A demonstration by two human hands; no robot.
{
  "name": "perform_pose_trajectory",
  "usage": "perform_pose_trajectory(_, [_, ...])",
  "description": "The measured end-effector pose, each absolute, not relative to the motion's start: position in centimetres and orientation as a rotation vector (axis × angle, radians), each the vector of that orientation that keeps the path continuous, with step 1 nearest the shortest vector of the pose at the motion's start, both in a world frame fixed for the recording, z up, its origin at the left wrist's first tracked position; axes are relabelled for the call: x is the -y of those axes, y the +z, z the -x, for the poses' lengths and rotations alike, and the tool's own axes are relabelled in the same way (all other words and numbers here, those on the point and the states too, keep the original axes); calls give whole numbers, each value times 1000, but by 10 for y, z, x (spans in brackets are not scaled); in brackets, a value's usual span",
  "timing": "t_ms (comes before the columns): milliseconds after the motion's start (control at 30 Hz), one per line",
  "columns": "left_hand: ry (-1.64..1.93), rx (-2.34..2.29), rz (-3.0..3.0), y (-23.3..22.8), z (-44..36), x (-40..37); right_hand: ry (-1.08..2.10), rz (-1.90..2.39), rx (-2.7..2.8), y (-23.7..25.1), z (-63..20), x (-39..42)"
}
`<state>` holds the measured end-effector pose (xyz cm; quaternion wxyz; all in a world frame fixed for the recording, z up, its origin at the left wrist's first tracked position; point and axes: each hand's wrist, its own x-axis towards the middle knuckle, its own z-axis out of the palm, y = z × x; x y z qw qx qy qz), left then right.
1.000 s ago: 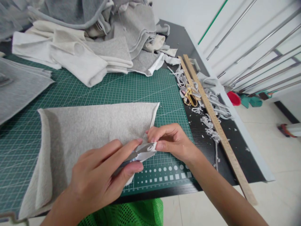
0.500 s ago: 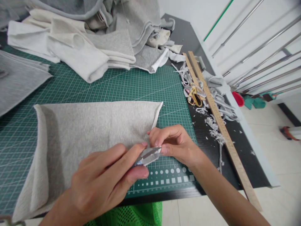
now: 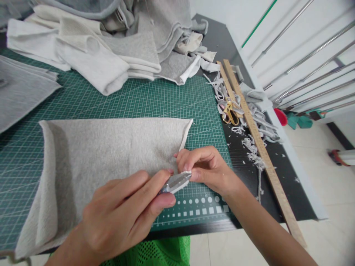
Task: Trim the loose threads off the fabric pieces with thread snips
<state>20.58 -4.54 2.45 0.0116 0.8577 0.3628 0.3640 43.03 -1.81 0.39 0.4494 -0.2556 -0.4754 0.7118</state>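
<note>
A piece of light grey knit fabric (image 3: 111, 142) lies in front of me, its side edges curling up. My left hand (image 3: 119, 208) grips small metal thread snips (image 3: 178, 181) between thumb and fingers, the blades pointing right. The tips of the blades meet a whitish bit of the fabric's edge at my right fingertips. My right hand (image 3: 208, 168) is closed in a pinch on the fabric at its near right corner. The fingers partly hide that corner and the handle of the snips.
Under the fabric is a green cutting mat (image 3: 166, 98). Folded cloth pieces (image 3: 91, 62) are heaped at the back, with grey panels (image 3: 22, 90) at the left. Gold-handled scissors (image 3: 230, 112), a long wooden ruler (image 3: 257, 142) and fabric scraps (image 3: 253, 157) lie along the right.
The snips have turned slightly in my left hand and their blades look closer together. My right hand keeps its pinch in nearly the same spot. The view has shifted slightly.
</note>
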Motion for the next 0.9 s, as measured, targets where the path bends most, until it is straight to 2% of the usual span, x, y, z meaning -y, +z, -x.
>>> perform_pose_trajectory(267, [1138,-1170,-2531,22,-200,48,1754,622,1164,4,-432,18])
perform_pose_trajectory(900, [1093,-1131,-2736,20,-203,45,1747,644,1156,5,-431,19])
